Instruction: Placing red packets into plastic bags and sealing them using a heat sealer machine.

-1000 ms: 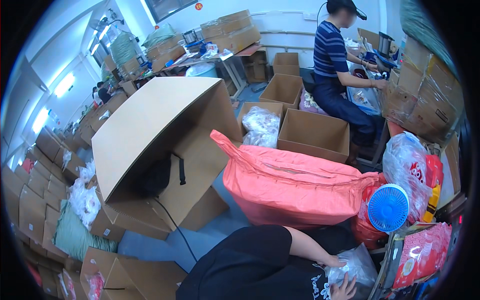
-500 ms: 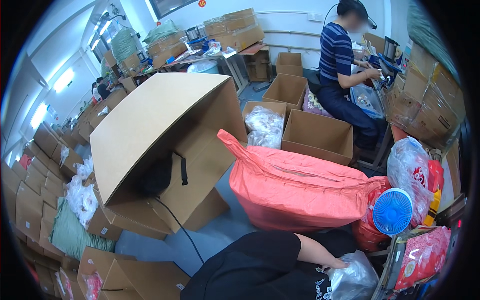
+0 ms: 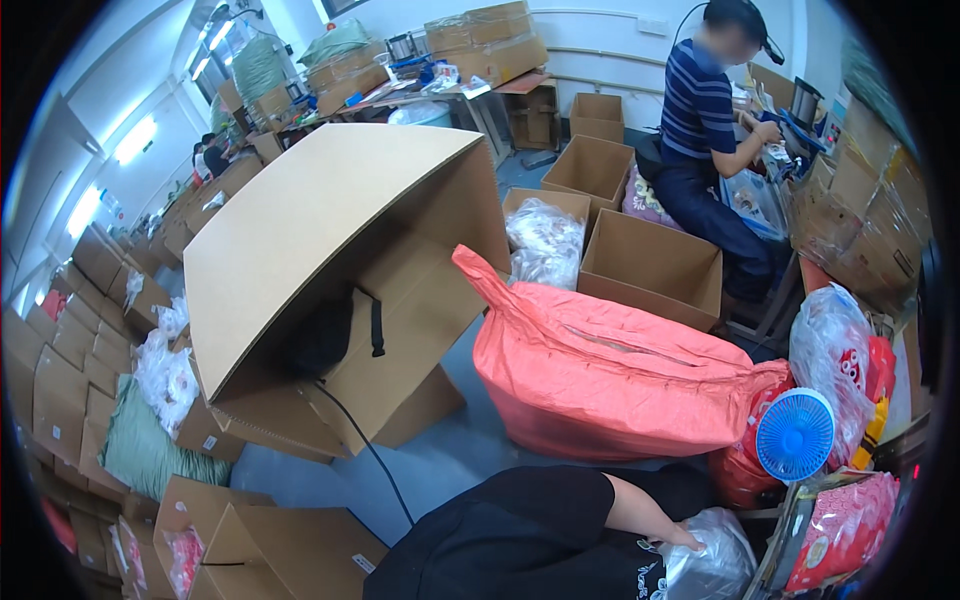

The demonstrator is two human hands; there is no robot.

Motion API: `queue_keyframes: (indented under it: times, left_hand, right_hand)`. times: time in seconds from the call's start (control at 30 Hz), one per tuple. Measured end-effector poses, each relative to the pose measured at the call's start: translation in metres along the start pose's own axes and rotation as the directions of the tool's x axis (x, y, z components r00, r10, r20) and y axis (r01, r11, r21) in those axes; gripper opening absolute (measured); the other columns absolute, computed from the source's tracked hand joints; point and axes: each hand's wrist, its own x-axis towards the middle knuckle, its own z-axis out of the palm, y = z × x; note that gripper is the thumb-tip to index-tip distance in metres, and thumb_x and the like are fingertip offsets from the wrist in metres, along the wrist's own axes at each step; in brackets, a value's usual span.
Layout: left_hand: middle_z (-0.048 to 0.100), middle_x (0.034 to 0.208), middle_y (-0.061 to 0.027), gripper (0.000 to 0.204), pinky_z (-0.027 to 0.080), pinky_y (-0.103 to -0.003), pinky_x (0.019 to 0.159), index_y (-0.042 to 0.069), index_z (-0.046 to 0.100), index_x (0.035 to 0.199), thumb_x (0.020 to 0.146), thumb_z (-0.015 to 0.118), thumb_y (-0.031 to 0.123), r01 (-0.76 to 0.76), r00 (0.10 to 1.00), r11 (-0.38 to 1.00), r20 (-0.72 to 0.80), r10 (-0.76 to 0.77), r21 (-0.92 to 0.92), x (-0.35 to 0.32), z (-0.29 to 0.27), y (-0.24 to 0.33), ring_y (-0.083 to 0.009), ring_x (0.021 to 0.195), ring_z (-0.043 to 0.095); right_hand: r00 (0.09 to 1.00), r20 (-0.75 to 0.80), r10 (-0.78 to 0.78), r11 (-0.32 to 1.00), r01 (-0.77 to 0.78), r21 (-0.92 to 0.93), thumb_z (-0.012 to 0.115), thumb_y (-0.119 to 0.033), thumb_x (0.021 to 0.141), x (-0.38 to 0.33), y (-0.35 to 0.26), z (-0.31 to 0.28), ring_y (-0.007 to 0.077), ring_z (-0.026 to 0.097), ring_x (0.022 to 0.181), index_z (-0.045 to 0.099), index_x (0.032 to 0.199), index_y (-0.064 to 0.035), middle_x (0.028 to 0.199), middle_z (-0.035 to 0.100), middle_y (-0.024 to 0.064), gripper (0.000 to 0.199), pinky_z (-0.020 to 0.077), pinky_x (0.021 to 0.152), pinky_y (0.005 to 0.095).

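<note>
One hand of mine, the right hand [image 3: 688,540], reaches down at the lower edge and seems to clutch the top of a clear plastic bag [image 3: 712,565]; its fingers are mostly hidden. That bag sits just below the big orange-red sack [image 3: 610,380], beside a blue fan [image 3: 795,435].

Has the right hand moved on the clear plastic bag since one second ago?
Yes. The right hand now lies at the top left of the clear bag, farther up and left from the pink packet than before.
</note>
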Motion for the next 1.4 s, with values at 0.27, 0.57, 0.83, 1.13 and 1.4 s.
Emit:
queue_keyframes:
  times: [0.27,0.57,0.83,1.13,1.4]
  left_hand:
    - [0.035,0.157,-0.0208,0.106,0.04,-0.055,0.105,0.005,0.026,0.156,0.085,0.042,0.081,0.002,0.999,1.0,0.037,-0.002,-0.008,0.008,0.001,0.005,-0.0392,0.139,0.041]
    - [0.035,0.158,-0.02,0.105,0.037,-0.055,0.107,0.005,0.029,0.156,0.085,0.042,0.082,-0.014,0.999,1.0,0.042,0.015,-0.012,0.013,-0.009,0.008,-0.0384,0.141,0.039]
    - [0.034,0.159,-0.0193,0.104,0.035,-0.055,0.11,0.006,0.031,0.155,0.085,0.042,0.082,0.012,0.998,0.998,0.063,-0.016,0.058,0.03,-0.013,0.013,-0.0377,0.144,0.036]
    - [0.033,0.159,-0.0185,0.104,0.033,-0.055,0.112,0.006,0.034,0.155,0.084,0.043,0.082,0.026,0.996,0.934,0.072,-0.055,0.357,0.029,-0.016,0.05,-0.0369,0.146,0.033]
    - [0.07,0.12,-0.0113,0.077,0.052,-0.045,0.089,0.009,0.072,0.117,0.083,0.055,0.076,0.09,0.969,0.461,-0.185,0.165,0.883,0.046,-0.039,0.095,-0.0289,0.117,0.064]
  right_hand:
    - [0.989,0.021,0.149,0.989,-0.15,0.016,0.06,-0.039,0.086,0.006,0.016,0.007,0.0406,0.049,0.123,0.051,0.127,-0.0068,0.129,0.052,0.0202,0.053,0.0382,0.104,0.0595]
    - [0.953,0.033,0.301,0.954,-0.301,0.003,0.065,-0.041,0.083,0.006,0.037,0.018,0.0422,0.052,0.121,0.054,0.123,-0.0048,0.126,0.055,0.0227,0.055,0.0404,0.101,0.0574]
    - [0.867,0.025,0.498,0.867,-0.499,0.018,0.069,-0.044,0.08,-0.007,0.073,0.034,0.0437,0.054,0.12,0.057,0.119,-0.003,0.123,0.058,0.025,0.058,0.0425,0.1,0.0556]
    - [0.59,-0.029,0.807,0.59,-0.807,0.013,0.074,-0.046,0.077,-0.119,0.17,0.071,0.0454,0.056,0.118,0.06,0.115,-0.001,0.12,0.061,0.0276,0.061,0.0447,0.097,0.0536]
    - [0.347,-0.104,0.932,0.362,-0.903,0.233,0.073,-0.033,0.083,-0.251,0.093,0.093,0.0434,0.057,0.121,0.057,0.125,-0.0009,0.121,0.063,0.027,0.055,0.0415,0.103,0.0505]
